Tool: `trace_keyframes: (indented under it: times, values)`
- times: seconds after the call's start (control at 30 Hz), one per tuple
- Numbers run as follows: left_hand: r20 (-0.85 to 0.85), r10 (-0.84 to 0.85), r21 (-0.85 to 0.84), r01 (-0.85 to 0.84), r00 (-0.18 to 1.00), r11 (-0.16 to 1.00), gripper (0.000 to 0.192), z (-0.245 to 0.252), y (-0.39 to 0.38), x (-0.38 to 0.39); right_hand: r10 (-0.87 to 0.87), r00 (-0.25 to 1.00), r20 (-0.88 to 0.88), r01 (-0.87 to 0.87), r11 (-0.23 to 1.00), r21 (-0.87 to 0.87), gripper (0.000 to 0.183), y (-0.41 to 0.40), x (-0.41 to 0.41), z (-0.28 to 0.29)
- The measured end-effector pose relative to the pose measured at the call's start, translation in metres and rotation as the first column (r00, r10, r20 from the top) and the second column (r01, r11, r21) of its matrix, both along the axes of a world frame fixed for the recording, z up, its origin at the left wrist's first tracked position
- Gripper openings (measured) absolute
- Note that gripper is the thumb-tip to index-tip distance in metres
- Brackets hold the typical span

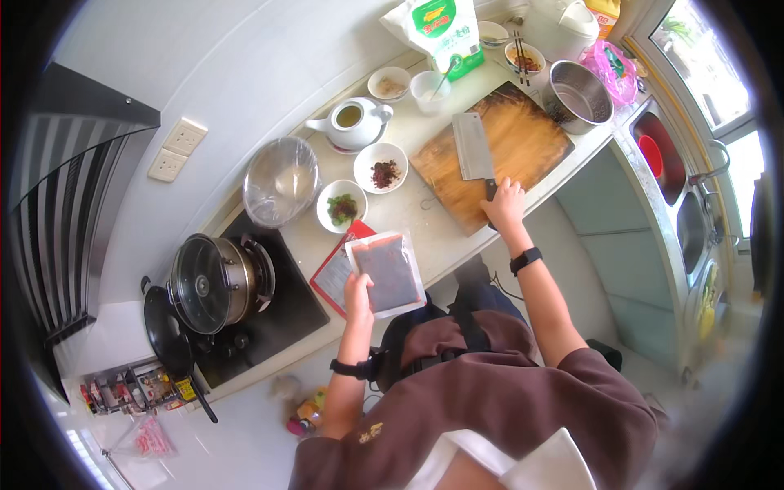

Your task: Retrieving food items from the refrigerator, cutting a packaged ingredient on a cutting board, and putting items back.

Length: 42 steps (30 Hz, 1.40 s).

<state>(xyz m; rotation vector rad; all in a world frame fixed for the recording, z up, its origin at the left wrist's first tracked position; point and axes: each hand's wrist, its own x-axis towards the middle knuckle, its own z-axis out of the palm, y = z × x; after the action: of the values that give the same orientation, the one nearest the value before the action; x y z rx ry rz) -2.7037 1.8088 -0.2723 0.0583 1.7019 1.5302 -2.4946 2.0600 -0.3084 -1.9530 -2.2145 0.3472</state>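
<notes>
My left hand [358, 295] grips a flat sealed plastic pouch [392, 272] by its near left edge. The pouch has a pale rim and dark contents with a reddish strip at the top. Partly beneath it, a red-bordered printed packet [334, 278] lies on the counter. My right hand [507, 205] is closed around the dark handle of a cleaver [473, 146]. The cleaver's broad steel blade lies flat on a worn wooden cutting board [520, 135], pointing away from me. My fingers hide most of the handle.
Bowls of chopped greens [342, 209] and dried red chillies [381, 168] stand beside a white teapot [350, 122] and a film-covered bowl [282, 182]. A lidded pot [211, 285] sits on the black cooktop [269, 331]. At right are a steel pot [577, 97] and sink [658, 156].
</notes>
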Motion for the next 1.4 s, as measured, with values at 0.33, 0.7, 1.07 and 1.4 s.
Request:
trace_keyframes:
  times: [0.33, 0.7, 1.07, 1.4]
  values:
    - [-0.586, -0.473, -0.210, 0.441, 0.658, 0.873, 0.031, 0.009, 0.160, 0.049, -0.030, 0.843, -0.538, -0.210, 0.901, -0.380, 0.017, 0.064, 0.083, 0.082]
    - [-0.825, -0.473, -0.565, 0.467, -0.310, 0.680, 0.048, -0.043, 0.245, 0.087, 0.368, 0.856, -0.363, -0.388, 0.921, 0.018, 0.014, 0.038, 0.110, 0.075]
    - [-0.717, -0.613, -0.676, 0.543, -0.331, 0.497, 0.052, -0.025, 0.177, 0.092, 0.465, 0.807, -0.364, -0.536, 0.836, -0.119, 0.048, 0.025, 0.099, 0.076]
    - [-0.757, -0.613, -0.614, 0.565, -0.225, 0.550, 0.048, -0.026, 0.156, 0.096, 0.505, 0.770, -0.390, -0.605, 0.772, -0.195, 0.041, 0.002, 0.078, 0.071]
